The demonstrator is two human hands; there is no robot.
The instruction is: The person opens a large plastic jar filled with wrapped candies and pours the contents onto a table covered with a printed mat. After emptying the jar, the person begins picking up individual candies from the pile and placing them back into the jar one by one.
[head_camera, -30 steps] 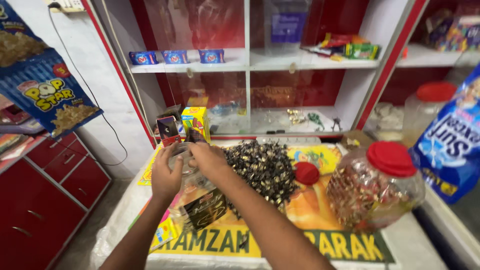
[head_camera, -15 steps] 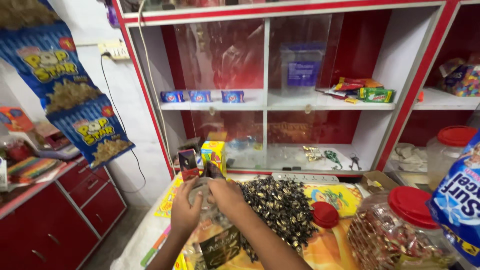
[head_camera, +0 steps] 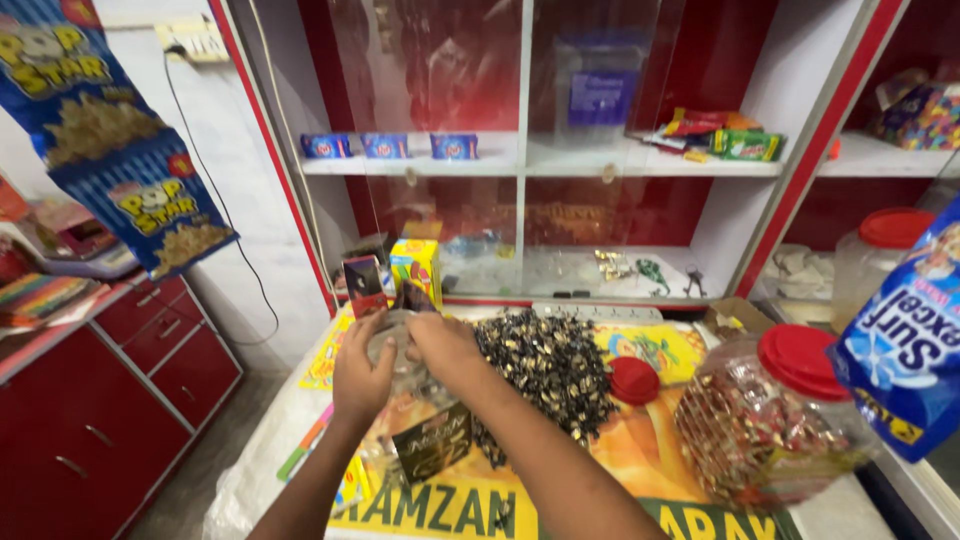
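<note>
Two hands on the jar [head_camera: 405, 390]: left hand [head_camera: 362, 375] cupping its mouth, right hand [head_camera: 442, 345] over the opening. Could tip, spilling toward counter's left edge; sweets [head_camera: 545, 370] heaped alongside.

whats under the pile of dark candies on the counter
The pile of dark candies lies on a yellow and orange printed sheet spread over the counter. The part of the sheet right beneath the pile is covered, so its print there cannot be seen.

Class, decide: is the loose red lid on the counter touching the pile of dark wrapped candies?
Touching. The head view shows the red lid lying against the right edge of the pile of dark wrapped candies, with no strip of counter visible between them.
</note>
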